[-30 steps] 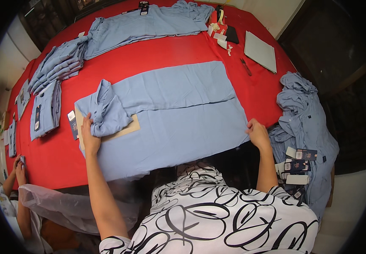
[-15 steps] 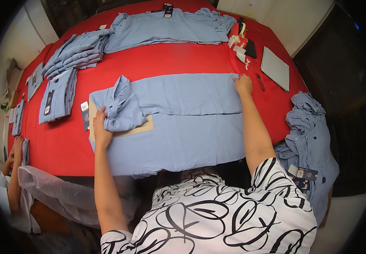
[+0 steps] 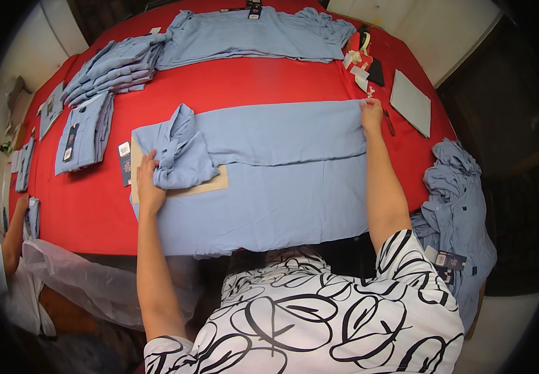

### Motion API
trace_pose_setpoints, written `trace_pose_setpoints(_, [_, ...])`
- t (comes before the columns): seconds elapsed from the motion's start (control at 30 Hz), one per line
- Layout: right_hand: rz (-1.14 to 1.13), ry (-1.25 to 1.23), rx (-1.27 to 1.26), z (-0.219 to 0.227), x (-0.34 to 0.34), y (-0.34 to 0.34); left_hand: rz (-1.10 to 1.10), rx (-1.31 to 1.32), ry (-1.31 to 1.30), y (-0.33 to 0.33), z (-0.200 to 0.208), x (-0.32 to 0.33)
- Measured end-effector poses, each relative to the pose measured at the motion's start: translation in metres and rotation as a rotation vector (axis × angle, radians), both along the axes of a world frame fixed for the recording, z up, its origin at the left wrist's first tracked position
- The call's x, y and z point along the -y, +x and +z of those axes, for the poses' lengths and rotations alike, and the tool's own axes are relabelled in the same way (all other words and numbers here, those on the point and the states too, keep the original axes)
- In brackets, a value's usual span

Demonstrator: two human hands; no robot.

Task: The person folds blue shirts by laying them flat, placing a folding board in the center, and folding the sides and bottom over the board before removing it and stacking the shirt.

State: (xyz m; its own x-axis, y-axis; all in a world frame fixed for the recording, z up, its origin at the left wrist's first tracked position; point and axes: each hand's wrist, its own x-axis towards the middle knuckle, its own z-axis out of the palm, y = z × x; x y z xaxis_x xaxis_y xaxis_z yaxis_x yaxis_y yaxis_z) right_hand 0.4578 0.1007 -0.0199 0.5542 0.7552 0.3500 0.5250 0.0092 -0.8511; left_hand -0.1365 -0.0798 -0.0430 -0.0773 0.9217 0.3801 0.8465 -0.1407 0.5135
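Note:
A light blue shirt (image 3: 282,202) lies spread before me, one long side folded over lengthwise. At its left end the collar part is bunched over a beige cardboard sheet (image 3: 218,181), whose edges show around the cloth. My left hand (image 3: 150,189) rests there on the cardboard and collar, fingers extended and pressing down. A dark hang tag (image 3: 125,167) with a white label sticks out beside it. At the far right corner, my right hand (image 3: 372,117) is closed in a pinch on the edge of the shirt.
Folded shirts (image 3: 113,68) stack at the back left, with a smaller pile (image 3: 84,134) nearer. Flat shirts (image 3: 251,40) lie at the back. Small scissors (image 3: 389,123) and a white pad (image 3: 410,103) sit right, above heaped shirts (image 3: 460,206). A co-worker's hand (image 3: 21,204) is at left.
My right hand has moved slightly right and away from me, drawing the shirt's folded side straighter. My left hand stays at the collar. The co-worker's hand has shifted on a small folded piece.

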Motion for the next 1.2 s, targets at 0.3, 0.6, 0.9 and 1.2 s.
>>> trace_pose_setpoints(0.3, [0.228,-0.041,0.963,-0.033,0.09,-0.059,-0.022,0.056,0.062,0.001,-0.001,0.004])
trace_pose_setpoints(0.6, [1.126,0.259,0.683,0.041,0.054,-0.358,0.035,0.017,0.021,0.001,0.004,0.011])
trace_pose_setpoints(0.9, [1.021,0.218,1.105,0.084,0.072,-0.378,0.049,0.042,0.043,0.005,0.007,0.014])
trace_pose_setpoints(1.2, [1.611,-0.033,0.711,0.115,0.247,-0.294,0.065,-0.09,0.183,0.013,0.015,0.012])
